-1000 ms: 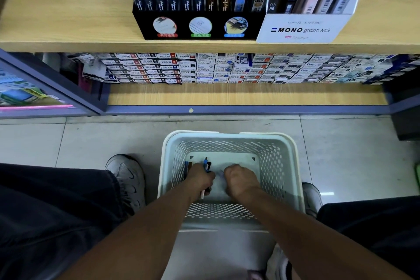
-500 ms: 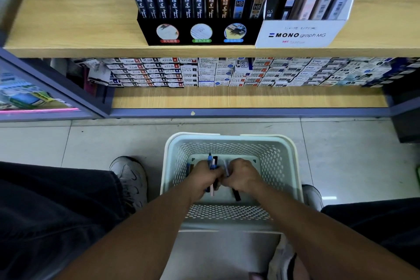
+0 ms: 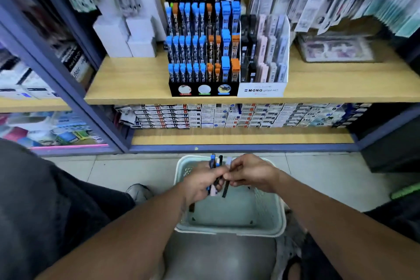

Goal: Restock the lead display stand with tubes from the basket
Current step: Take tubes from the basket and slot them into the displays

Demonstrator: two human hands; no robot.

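Left hand (image 3: 200,183): fingers curled round a bundle of lead tubes (image 3: 213,166), held upright. Right hand (image 3: 250,174): fingertips pinching one dark tube (image 3: 225,188) just beside the bundle. Both hands over the far rim of the basket (image 3: 279,223), which sits on the floor. Lead display stand (image 3: 203,52) on the wooden shelf (image 3: 127,79) above, at its front edge, beside a white MONO box (image 3: 261,91).
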